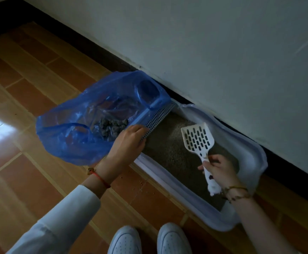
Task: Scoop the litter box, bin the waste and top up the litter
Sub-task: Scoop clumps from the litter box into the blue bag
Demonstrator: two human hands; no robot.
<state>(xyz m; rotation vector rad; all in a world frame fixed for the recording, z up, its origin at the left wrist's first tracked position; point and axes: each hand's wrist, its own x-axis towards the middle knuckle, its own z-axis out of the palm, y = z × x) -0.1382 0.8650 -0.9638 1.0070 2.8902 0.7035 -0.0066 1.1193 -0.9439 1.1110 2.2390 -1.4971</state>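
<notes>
A pale lavender litter box point(245, 149) lies on the floor against the wall, filled with grey-brown litter point(171, 143). At its left end a blue plastic bag point(72, 132) lies open, with dark waste clumps point(111, 125) inside. My left hand point(129, 140) grips the bag's edge next to the box's perforated step point(160, 118). My right hand point(221, 171) holds the handle of a white slotted scoop point(198, 137), whose empty blade hangs above the litter.
A white wall with a dark skirting board point(101, 50) runs right behind the box. Brown tiled floor point(30, 74) spreads to the left, with crumbs of litter point(142, 182) scattered near the box. My two white shoes point(149, 239) stand just in front.
</notes>
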